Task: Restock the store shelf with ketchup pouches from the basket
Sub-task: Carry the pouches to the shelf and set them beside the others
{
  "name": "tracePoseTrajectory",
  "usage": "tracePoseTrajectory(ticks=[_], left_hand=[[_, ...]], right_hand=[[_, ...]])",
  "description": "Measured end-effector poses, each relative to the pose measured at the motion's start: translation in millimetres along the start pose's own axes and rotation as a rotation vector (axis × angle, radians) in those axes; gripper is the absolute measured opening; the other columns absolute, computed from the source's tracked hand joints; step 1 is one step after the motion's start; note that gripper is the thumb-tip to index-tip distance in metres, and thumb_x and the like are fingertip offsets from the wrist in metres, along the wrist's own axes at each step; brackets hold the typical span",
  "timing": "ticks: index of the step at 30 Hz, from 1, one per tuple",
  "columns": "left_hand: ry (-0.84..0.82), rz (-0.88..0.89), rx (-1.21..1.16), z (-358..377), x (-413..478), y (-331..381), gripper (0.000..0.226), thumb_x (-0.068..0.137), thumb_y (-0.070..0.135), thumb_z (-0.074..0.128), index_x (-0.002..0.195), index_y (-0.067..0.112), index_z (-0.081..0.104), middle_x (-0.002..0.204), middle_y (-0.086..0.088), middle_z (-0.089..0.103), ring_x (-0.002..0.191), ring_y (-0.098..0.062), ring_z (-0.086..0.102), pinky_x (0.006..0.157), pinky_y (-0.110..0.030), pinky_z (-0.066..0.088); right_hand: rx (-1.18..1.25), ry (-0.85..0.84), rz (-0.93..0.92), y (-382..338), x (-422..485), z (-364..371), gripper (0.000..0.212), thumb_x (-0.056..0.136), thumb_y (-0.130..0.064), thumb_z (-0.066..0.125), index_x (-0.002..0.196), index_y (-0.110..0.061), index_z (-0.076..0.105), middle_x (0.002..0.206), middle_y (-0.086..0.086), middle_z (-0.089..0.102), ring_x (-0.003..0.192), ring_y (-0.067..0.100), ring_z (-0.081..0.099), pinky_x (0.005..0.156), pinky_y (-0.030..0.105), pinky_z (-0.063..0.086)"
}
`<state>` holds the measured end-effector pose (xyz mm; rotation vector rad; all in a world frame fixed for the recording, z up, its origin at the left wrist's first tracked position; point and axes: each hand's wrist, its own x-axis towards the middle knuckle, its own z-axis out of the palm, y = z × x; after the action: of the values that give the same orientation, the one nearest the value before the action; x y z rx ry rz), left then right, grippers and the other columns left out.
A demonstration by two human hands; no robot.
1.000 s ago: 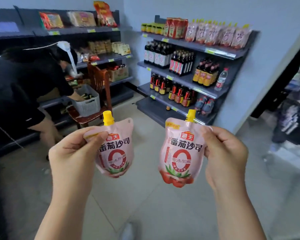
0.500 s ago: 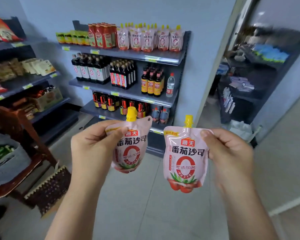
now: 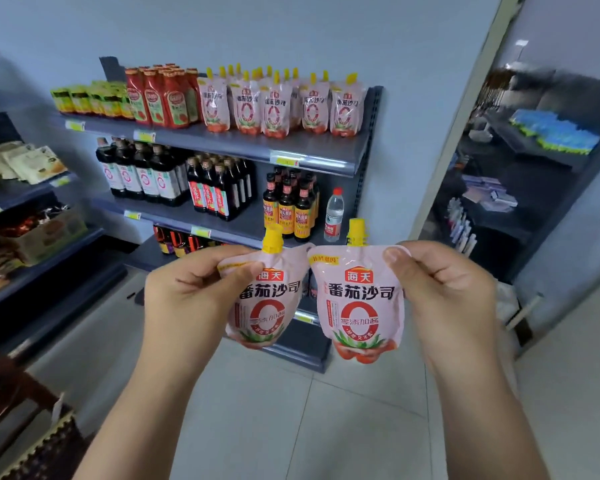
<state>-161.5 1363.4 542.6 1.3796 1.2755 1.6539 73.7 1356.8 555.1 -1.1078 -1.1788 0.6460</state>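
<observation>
My left hand point(image 3: 194, 292) grips a pink ketchup pouch point(image 3: 265, 317) with a yellow cap by its upper left corner. My right hand point(image 3: 444, 289) holds a second, identical pouch point(image 3: 359, 310) by its upper right corner. Both pouches hang upright, side by side, almost touching, in front of the grey store shelf point(image 3: 312, 147). On the top shelf stands a row of several matching ketchup pouches point(image 3: 281, 105), right of red ketchup bottles point(image 3: 163, 98). The basket is out of view.
Dark sauce bottles point(image 3: 174, 178) and a water bottle point(image 3: 334, 216) fill the middle shelf. Another shelving unit point(image 3: 25, 216) with packets and a box runs along the left. A wooden chair point(image 3: 11, 403) shows at lower left. A doorway point(image 3: 520, 188) opens on the right.
The view has swung right and closer to the sauce shelf; the person and basket on the chair have left the frame. My two hands have drawn the pouches closer together and higher.
</observation>
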Motion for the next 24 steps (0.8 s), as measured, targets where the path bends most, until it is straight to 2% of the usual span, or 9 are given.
tracePoseTrajectory(ticks=[3,5,9,12,15,19,21,24], left_hand=[[0.004,0.023,0.045,6,47,-12,0.022,0.084,0.003,0.077,0.085,0.025,0.082,0.08,0.0,0.079,0.076,-0.022,0.075,0.065,-0.045,0.062],[-0.018,0.04,0.046,9,82,-20,0.025,0.083,0.002,0.077,0.083,0.027,0.082,0.078,0.003,0.079,0.071,-0.017,0.075,0.059,-0.034,0.06],[-0.079,0.079,0.044,13,159,-44,0.029,0.081,0.0,0.078,0.079,0.028,0.082,0.078,0.007,0.079,0.068,-0.007,0.073,0.058,-0.017,0.054],[-0.142,0.084,0.023,17,216,-60,0.027,0.082,-0.001,0.077,0.08,0.026,0.082,0.077,0.006,0.079,0.07,-0.008,0.074,0.058,-0.021,0.057],[-0.214,0.076,0.022,26,273,-72,0.025,0.082,-0.002,0.076,0.084,0.022,0.081,0.079,0.007,0.079,0.075,-0.008,0.076,0.063,-0.023,0.06],[-0.283,0.105,0.024,50,341,-86,0.026,0.082,0.0,0.077,0.083,0.026,0.08,0.08,0.009,0.08,0.076,-0.008,0.076,0.065,-0.024,0.061],[-0.319,0.126,0.02,67,375,-91,0.028,0.082,0.0,0.077,0.081,0.028,0.079,0.079,0.01,0.079,0.074,-0.006,0.075,0.063,-0.021,0.059],[-0.394,0.177,0.053,98,424,-95,0.026,0.083,0.001,0.077,0.082,0.027,0.079,0.08,0.012,0.079,0.075,-0.004,0.074,0.064,-0.019,0.058]], right_hand=[[-0.008,-0.016,0.019,21,43,24,0.026,0.093,-0.004,0.069,0.076,-0.021,0.078,0.076,-0.003,0.078,0.068,0.008,0.07,0.059,0.02,0.054],[-0.01,-0.011,0.013,32,72,42,0.025,0.093,-0.005,0.069,0.079,-0.024,0.078,0.077,-0.002,0.078,0.07,0.009,0.071,0.06,0.022,0.056],[-0.037,0.023,-0.011,51,125,82,0.025,0.093,-0.005,0.068,0.081,-0.025,0.079,0.08,-0.004,0.08,0.072,0.01,0.074,0.062,0.023,0.057],[-0.052,0.056,-0.024,62,164,112,0.032,0.095,-0.006,0.067,0.079,-0.031,0.08,0.081,-0.005,0.08,0.073,0.01,0.075,0.062,0.026,0.058],[-0.071,0.1,-0.049,68,203,138,0.037,0.095,-0.007,0.066,0.077,-0.036,0.08,0.079,-0.007,0.079,0.071,0.007,0.074,0.06,0.021,0.057],[-0.108,0.155,-0.048,82,252,158,0.029,0.096,-0.011,0.067,0.079,-0.031,0.079,0.083,-0.008,0.08,0.075,0.01,0.076,0.063,0.026,0.058],[-0.132,0.175,-0.046,88,283,164,0.027,0.096,-0.011,0.067,0.077,-0.027,0.078,0.082,-0.01,0.079,0.074,0.007,0.075,0.06,0.021,0.057],[-0.118,0.196,-0.084,95,330,171,0.032,0.095,-0.009,0.067,0.075,-0.031,0.075,0.077,-0.017,0.078,0.068,-0.001,0.073,0.055,0.011,0.052]])
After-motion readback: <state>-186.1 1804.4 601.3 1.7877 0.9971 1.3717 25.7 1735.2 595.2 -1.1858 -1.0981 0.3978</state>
